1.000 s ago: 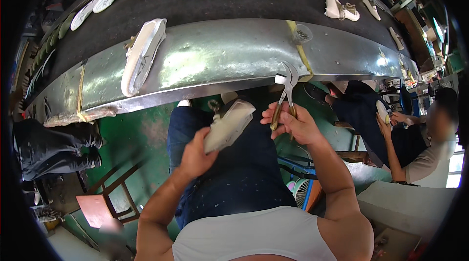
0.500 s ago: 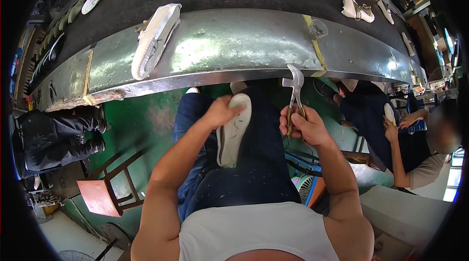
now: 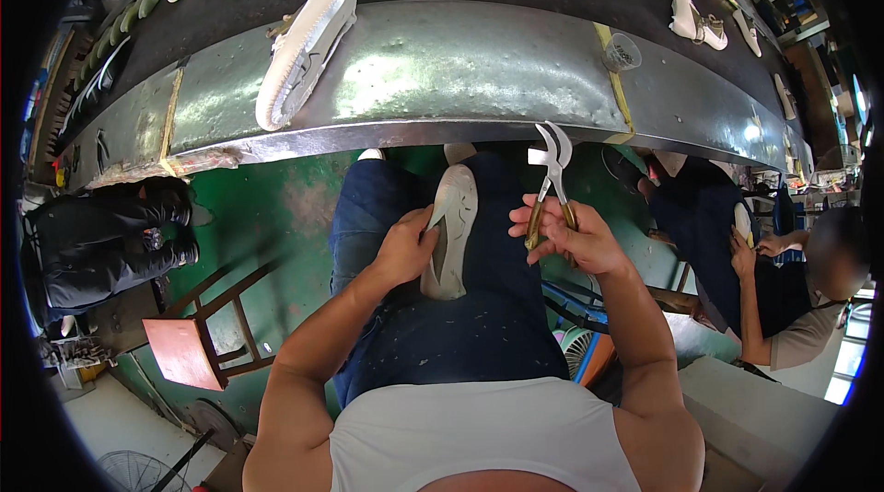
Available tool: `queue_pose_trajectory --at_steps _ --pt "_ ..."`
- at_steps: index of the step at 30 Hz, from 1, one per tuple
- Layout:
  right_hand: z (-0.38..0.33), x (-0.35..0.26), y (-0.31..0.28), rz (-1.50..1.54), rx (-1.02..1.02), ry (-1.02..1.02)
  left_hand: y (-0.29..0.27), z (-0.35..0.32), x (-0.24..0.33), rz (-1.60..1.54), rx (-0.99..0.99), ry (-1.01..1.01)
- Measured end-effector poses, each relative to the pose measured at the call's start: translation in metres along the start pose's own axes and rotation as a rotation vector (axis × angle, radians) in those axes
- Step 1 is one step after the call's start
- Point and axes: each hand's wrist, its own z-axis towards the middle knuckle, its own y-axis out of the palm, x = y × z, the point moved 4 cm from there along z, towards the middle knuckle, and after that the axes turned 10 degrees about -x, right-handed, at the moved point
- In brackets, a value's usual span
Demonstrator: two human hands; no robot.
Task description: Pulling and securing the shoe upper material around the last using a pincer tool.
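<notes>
My left hand [image 3: 408, 248] is closed round the side of a pale off-white shoe [image 3: 458, 234] that rests over my thighs, its toe toward the bench. The thumb lies at the shoe's edge. In my right hand [image 3: 589, 239] is a pair of lasting pincers [image 3: 553, 162], jaws up and slightly parted, with a hammer-like lug at one side. Its brownish handles lie between my loosely curled fingers and thumb. The pincers are apart from the shoe, to its right. Another whitish shoe [image 3: 299, 64] lies tilted on the metal edge of the bench ahead.
The metal-edged bench [image 3: 479, 59] crosses in front, with a dark belt behind bearing several pale shoes. A clear cup [image 3: 622, 52] of small bits stands on the edge. A wooden stool [image 3: 182, 352] is left; a co-worker [image 3: 783, 289] sits right, holding a shoe.
My left hand has shifted from the shoe's toe down to its side, and the shoe has turned somewhat. In my right hand the pincers' jaws and handles have spread a little; the fingers have loosened.
</notes>
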Motion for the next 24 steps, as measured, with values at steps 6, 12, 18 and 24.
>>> queue_pose_trajectory --at_steps 6,12,18,24 --pt "0.001 0.01 -0.011 -0.045 -0.172 0.0 0.001 0.001 0.002 -0.191 -0.082 -0.05" --pt "0.002 0.012 0.001 -0.016 -0.073 -0.083 0.004 -0.001 0.0 -0.038 0.041 0.011" --pt "-0.028 0.06 -0.01 -0.507 -0.045 0.554 0.009 -0.013 0.014 0.121 0.225 0.101" --pt "-0.005 0.06 0.01 -0.718 -0.15 0.475 0.015 -0.016 0.02 0.213 0.247 0.138"
